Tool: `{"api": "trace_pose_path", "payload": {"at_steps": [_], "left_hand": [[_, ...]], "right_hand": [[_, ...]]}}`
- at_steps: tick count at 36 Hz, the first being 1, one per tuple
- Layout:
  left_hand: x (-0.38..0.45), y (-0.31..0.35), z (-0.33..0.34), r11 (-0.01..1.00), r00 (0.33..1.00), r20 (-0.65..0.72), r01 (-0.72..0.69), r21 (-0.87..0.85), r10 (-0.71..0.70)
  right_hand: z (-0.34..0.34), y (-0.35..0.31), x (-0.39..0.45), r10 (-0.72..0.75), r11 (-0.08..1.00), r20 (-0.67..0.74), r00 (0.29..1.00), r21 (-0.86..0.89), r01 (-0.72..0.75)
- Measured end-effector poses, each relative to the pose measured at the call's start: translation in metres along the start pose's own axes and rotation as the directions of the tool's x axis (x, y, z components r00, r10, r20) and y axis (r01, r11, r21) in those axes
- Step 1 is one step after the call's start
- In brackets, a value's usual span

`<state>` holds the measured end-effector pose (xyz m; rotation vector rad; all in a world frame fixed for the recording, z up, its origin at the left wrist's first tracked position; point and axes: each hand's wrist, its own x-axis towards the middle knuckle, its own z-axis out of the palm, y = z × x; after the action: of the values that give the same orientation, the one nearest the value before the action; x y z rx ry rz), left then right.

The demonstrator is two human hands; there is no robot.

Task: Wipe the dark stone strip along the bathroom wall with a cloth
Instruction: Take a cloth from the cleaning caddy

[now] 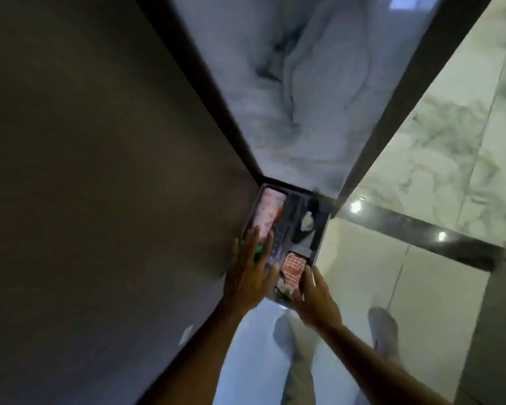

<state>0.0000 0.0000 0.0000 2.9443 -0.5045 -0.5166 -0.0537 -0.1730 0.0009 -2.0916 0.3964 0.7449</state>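
A glossy dark stone strip (421,229) crosses the pale marble surface on the right. On the floor in the corner stands a dark compartment tray (322,229) with a pink cloth (268,211), a red patterned cloth (293,266) and a crumpled white piece (307,222) in it. My left hand (253,270) lies flat over the tray's left side, fingers spread, and something green shows between them. My right hand (313,296) reaches the tray's near right corner, fingers stretched beside the red patterned cloth. Neither hand has a cloth in its grip.
A plain dark wall (100,171) fills the left. Grey marbled floor (289,97) runs ahead between dark edge strips. My feet in grey shoes (287,334) stand just behind the tray. Ceiling lights reflect on the glossy strip.
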Motion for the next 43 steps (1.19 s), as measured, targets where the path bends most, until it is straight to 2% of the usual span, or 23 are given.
{"api": "trace_pose_path", "payload": {"at_steps": [2,4,6,11,14,15,17,21,24,28,31,33,36,38,40,43], "left_hand": [[0.032,-0.015,0.040,0.998,0.999,0.035,-0.029,0.050,0.027],[0.066,-0.028,0.083,0.997,0.996,-0.058,-0.061,0.037,0.063],[0.091,-0.031,0.126,0.994,0.991,-0.077,-0.109,0.023,0.111],[0.126,-0.029,0.197,0.986,0.983,-0.109,-0.141,0.086,0.150],[0.130,-0.029,0.221,0.983,0.968,-0.202,-0.125,0.134,0.151],[0.132,-0.030,0.225,0.983,0.959,-0.240,-0.117,0.145,0.150],[0.135,-0.031,0.227,0.981,0.947,-0.286,-0.103,0.164,0.147],[0.133,-0.027,0.211,0.986,0.980,-0.155,-0.103,0.131,0.123],[0.127,-0.015,0.184,0.987,0.992,-0.054,-0.110,0.115,0.117],[0.121,0.024,0.145,0.976,0.977,-0.152,-0.122,0.179,0.150],[0.121,0.061,0.132,0.961,0.925,-0.277,-0.215,0.176,0.258],[0.123,0.088,0.130,0.952,0.912,-0.278,-0.269,0.148,0.301],[0.130,0.139,0.139,0.939,0.936,-0.153,-0.287,0.191,0.317],[0.141,0.173,0.161,0.926,0.936,-0.073,-0.324,0.193,0.343],[0.158,0.206,0.191,0.943,0.943,-0.049,-0.325,0.073,0.329],[0.191,0.249,0.248,0.963,0.966,0.025,-0.254,-0.092,0.257]], "right_hand": [[0.037,0.027,0.044,0.023,0.999,0.024,0.999,-0.031,-0.022],[0.074,0.050,0.090,0.083,0.996,0.054,0.995,-0.035,-0.081],[0.115,0.075,0.127,0.100,0.995,0.047,0.994,-0.031,-0.098],[0.191,0.121,0.186,0.120,0.980,-0.090,0.989,-0.150,-0.133],[0.217,0.131,0.194,0.054,0.936,-0.269,0.962,-0.323,-0.143],[0.221,0.134,0.197,0.030,0.918,-0.286,0.958,-0.371,-0.140],[0.221,0.138,0.201,0.022,0.930,-0.278,0.960,-0.347,-0.121],[0.192,0.127,0.191,0.069,0.976,-0.150,0.986,-0.192,-0.098],[0.148,0.110,0.158,0.039,0.990,-0.014,0.999,-0.139,-0.040],[0.080,0.108,0.100,-0.064,0.998,0.028,0.998,0.031,0.063],[0.021,0.128,0.068,-0.022,0.947,0.013,1.000,0.320,0.016],[-0.014,0.153,0.059,0.073,0.902,-0.056,0.996,0.431,-0.041],[-0.058,0.207,0.067,0.200,0.873,-0.131,0.971,0.474,-0.116],[-0.085,0.246,0.089,0.315,0.782,-0.151,0.937,0.600,-0.167],[-0.108,0.284,0.123,0.375,0.696,-0.142,0.916,0.696,-0.177],[-0.126,0.336,0.185,0.426,0.755,-0.275,0.862,0.633,-0.172]]}}
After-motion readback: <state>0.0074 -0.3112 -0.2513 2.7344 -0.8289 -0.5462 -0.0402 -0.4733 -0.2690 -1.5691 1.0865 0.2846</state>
